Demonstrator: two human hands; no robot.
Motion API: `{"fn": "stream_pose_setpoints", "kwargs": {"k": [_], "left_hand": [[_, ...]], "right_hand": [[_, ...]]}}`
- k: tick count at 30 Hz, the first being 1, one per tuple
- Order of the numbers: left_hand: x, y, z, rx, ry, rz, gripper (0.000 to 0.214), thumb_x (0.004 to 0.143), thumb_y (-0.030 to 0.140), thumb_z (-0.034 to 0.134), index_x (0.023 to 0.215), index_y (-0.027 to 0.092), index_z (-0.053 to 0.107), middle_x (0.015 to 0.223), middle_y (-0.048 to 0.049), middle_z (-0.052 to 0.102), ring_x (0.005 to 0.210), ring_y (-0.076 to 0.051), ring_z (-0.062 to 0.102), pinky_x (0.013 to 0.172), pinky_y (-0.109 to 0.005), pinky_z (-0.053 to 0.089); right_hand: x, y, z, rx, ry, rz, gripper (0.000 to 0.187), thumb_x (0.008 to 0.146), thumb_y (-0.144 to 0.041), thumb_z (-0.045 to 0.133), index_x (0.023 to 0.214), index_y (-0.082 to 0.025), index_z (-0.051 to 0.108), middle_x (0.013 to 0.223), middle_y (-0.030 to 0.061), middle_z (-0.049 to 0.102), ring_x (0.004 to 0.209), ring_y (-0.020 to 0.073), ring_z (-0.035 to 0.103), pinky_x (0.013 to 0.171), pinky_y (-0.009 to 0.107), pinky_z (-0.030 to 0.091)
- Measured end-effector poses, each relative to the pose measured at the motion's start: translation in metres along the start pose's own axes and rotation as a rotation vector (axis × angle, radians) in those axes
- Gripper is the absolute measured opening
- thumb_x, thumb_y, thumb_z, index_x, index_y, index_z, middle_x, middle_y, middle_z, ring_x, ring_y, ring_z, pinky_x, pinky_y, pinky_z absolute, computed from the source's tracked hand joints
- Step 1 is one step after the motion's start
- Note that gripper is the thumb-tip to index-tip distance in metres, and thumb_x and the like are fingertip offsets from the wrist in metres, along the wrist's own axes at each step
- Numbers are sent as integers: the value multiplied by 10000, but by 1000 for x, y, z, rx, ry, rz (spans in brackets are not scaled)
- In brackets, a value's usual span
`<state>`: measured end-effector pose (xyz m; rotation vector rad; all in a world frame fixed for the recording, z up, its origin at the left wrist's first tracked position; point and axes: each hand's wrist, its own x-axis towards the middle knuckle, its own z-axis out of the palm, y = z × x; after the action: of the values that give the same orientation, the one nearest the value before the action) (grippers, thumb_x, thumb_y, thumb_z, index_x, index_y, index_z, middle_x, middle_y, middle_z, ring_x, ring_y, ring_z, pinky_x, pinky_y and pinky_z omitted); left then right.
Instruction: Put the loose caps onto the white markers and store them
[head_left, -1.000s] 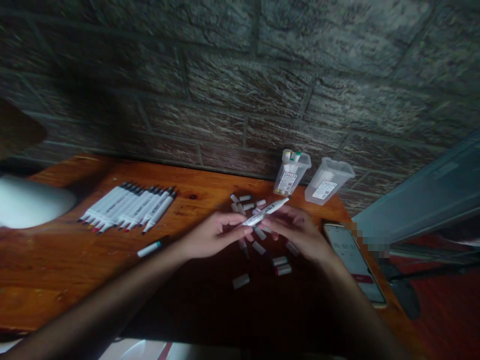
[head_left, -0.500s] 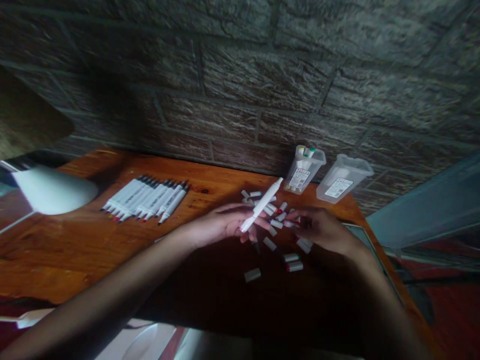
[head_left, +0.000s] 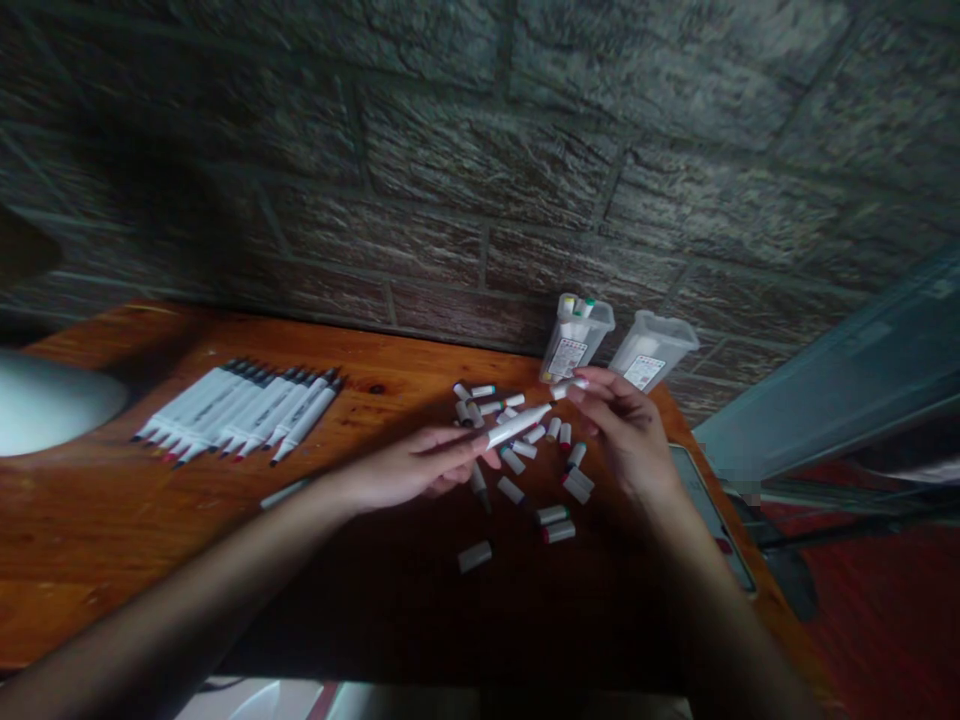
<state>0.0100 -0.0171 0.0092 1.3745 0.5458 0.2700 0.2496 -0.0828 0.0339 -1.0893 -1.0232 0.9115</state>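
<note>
Left hand (head_left: 409,468) hides the lower end of the marker (head_left: 517,427); right fingers cover part of the cap (head_left: 568,388). Can't tell if marker tip and cap touch. Phone (head_left: 716,525), right of frame, partly behind the right wrist; right tub (head_left: 656,345) has its base blocked by the right hand (head_left: 621,428), contents unclear. Left tub (head_left: 592,325) shows a few markers. Lamp (head_left: 60,405) cut off at left edge. White piece (head_left: 281,494) half under left forearm. Lower middle too dark to read.

Left hand clamped on the marker, centre frame, tilted up to the right; right hand pinching the cap just by the tip. Hands apart.

Vs half a second ago: right hand was down in the loose caps (head_left: 511,460), now raised; marker leans flatter. Row of markers (head_left: 225,415) unchanged.

Table (head_left: 390,350) back edge meets the wall (head_left: 450,150); right edge runs past the phone. Plain wood between row and caps, and lower left.
</note>
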Motion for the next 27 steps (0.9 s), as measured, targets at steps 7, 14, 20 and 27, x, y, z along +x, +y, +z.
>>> {"fn": "stream_pose_setpoints", "kwargs": {"k": [7, 14, 20, 27], "left_hand": [[1, -2, -4, 7, 14, 48, 434, 921, 519, 547, 1052, 117, 643, 624, 74, 235, 528, -74, 203, 447, -200, 141], [1, -1, -3, 98, 39, 99, 419, 963, 481, 486, 1079, 106, 634, 612, 73, 277, 515, -69, 252, 449, -178, 206], [-1, -3, -6, 719, 241, 388, 302, 986, 385, 485, 1146, 191, 651, 930, -20, 669, 824, -140, 610, 734, -219, 467], [-4, -16, 3, 1193, 297, 522, 296, 996, 399, 462, 1173, 239, 637, 1005, -13, 739, 810, -164, 703, 727, -222, 496]], "right_hand": [[3, 2, -7, -44, 52, -18, 207, 738, -286, 786, 940, -271, 744, 850, -19, 711, 552, 64, 466, 469, 202, 367], [1, 2, -5, -124, -120, 11, 214, 755, -294, 782, 967, -277, 758, 838, -12, 730, 571, 74, 524, 476, 201, 410], [0, 0, -12, -271, -217, 62, 194, 713, -356, 816, 854, -233, 766, 785, 0, 736, 590, 101, 566, 499, 224, 423], [-6, 4, 8, -227, -190, 113, 598, 854, -708, 485, 602, -192, 650, 578, 0, 582, 549, 110, 494, 534, 252, 356]]}}
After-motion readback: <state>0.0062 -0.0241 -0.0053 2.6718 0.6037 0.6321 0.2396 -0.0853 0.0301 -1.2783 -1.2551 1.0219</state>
